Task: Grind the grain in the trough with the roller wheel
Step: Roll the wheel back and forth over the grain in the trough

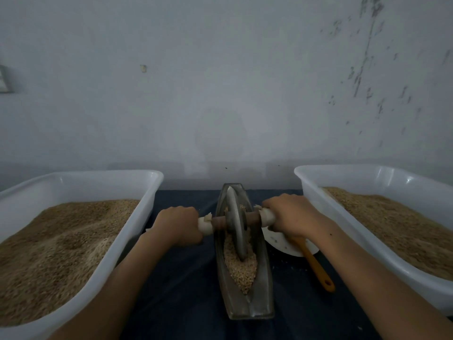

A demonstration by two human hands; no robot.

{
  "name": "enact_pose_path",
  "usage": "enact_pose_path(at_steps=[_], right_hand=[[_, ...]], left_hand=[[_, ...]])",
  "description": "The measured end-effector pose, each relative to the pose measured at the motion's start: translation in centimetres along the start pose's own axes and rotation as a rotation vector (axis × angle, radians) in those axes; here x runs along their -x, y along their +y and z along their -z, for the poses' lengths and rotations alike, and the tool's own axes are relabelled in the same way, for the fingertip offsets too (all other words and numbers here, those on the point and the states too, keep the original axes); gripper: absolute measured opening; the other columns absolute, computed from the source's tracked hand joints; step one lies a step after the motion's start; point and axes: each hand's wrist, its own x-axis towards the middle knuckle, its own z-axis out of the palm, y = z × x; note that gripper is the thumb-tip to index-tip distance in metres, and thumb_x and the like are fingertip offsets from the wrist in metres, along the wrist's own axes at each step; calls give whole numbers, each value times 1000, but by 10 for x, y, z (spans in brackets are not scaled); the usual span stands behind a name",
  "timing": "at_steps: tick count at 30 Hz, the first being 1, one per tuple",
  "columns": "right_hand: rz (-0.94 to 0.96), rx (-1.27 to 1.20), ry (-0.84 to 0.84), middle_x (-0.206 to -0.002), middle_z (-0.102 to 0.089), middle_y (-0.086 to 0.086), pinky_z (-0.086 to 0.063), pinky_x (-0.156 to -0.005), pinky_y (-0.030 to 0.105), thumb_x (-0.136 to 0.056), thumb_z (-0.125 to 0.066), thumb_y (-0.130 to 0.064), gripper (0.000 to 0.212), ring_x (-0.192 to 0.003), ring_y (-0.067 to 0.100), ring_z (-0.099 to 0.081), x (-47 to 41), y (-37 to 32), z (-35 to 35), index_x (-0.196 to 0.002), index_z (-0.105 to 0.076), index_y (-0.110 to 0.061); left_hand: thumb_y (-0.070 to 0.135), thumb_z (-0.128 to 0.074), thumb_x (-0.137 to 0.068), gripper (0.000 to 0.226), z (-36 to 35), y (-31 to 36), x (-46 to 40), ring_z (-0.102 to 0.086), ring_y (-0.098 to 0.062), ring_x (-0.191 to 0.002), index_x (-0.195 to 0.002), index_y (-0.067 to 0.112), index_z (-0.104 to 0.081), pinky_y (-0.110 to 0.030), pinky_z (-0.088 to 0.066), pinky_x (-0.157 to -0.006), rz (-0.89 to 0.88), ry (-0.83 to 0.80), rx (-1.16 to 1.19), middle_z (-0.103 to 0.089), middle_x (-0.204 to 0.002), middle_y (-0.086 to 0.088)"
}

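Note:
A long boat-shaped metal trough [266, 288] lies lengthwise on the dark cloth between my arms. Pale crushed grain [241, 271] fills its near half. The grey roller wheel [235, 224] stands upright in the groove, toward the far half, on a brown axle with white-wrapped ends. My left hand [177, 225] grips the left handle end. My right hand [290, 214] grips the right handle end. Both fists hide most of the wrapped ends.
A white plastic tub [137, 182] heaped with brown grain sits on the left, and a second white tub [343, 173] on the right. A white plate [282, 244] with an orange-handled spatula [316, 268] lies right of the trough. A grey wall rises close behind.

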Motion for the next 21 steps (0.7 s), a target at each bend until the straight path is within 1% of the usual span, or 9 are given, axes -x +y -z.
enact_pose_path(at_steps=[3, 6, 8, 11, 13, 15, 16, 18, 21], right_hand=[[39, 1, 72, -104, -64, -4, -39, -74, 31, -84, -66, -33, 19, -96, 18, -59, 1, 0, -3, -93, -50, -29], [71, -18, 80, -106, -61, -6, -31, -74, 33, -80, -71, -37, 30, -100, 18, -56, 3, 4, -5, -93, -45, -30], [80, -48, 74, -109, -57, -6, -29, -75, 34, -78, -73, -38, 37, -104, 18, -52, 6, 6, -4, -102, -47, -28], [95, -108, 108, -118, -51, -6, -32, -84, 35, -78, -73, -36, 48, -111, 17, -46, 13, 7, -3, -116, -44, -29], [111, -144, 169, -124, -45, -5, -33, -89, 35, -79, -73, -34, 57, -115, 16, -41, 20, 5, -6, -126, -41, -29], [121, -120, 257, -130, -40, -3, -34, -94, 35, -83, -69, -36, 62, -118, 18, -38, 30, 1, -10, -135, -36, -27], [127, -75, 316, -131, -39, -1, -35, -95, 36, -86, -66, -37, 60, -118, 21, -40, 36, -3, -12, -137, -37, -25], [142, 37, 441, -127, -47, 5, -42, -91, 39, -85, -67, -33, 52, -111, 26, -48, 46, -9, -15, -131, -47, -18], [166, 71, 594, -107, -58, 8, -49, -75, 38, -72, -73, -13, 42, -89, 26, -57, 57, -13, -17, -112, -58, -12]], left_hand=[[45, -68, -72, 25, 0, -1, 0, -50, -7, -66, -83, 28, -54, -25, -40, -65, 2, 4, 20, -51, -70, 12], [45, -67, -72, 24, 0, 1, 1, -52, -10, -69, -81, 28, -53, -26, -41, -65, 11, 10, 19, -51, -70, 11], [44, -68, -73, 25, 1, 3, 3, -53, -11, -70, -80, 27, -51, -27, -42, -66, 16, 9, 21, -50, -70, 11], [42, -69, -74, 25, 3, 3, 7, -53, -12, -73, -81, 27, -49, -27, -42, -67, 2, 0, 41, -54, -77, 9], [42, -68, -75, 28, 2, 3, 9, -53, -13, -77, -87, 29, -47, -28, -41, -68, -15, 45, 65, -59, -88, 7], [43, -68, -75, 36, -1, 2, 14, -50, -13, -76, -96, 29, -43, -28, -39, -67, -36, 122, 85, -58, -92, 7], [44, -67, -75, 39, -2, 2, 17, -49, -12, -74, -99, 29, -40, -27, -37, -65, -49, 165, 92, -57, -91, 8], [46, -66, -75, 43, -4, 1, 23, -48, -10, -73, -102, 31, -36, -27, -34, -61, -87, 245, 117, -56, -94, 12], [47, -66, -73, 46, -10, 0, 31, -52, -7, -83, -106, 33, -38, -26, -38, -65, -138, 342, 168, -52, -103, 16]])
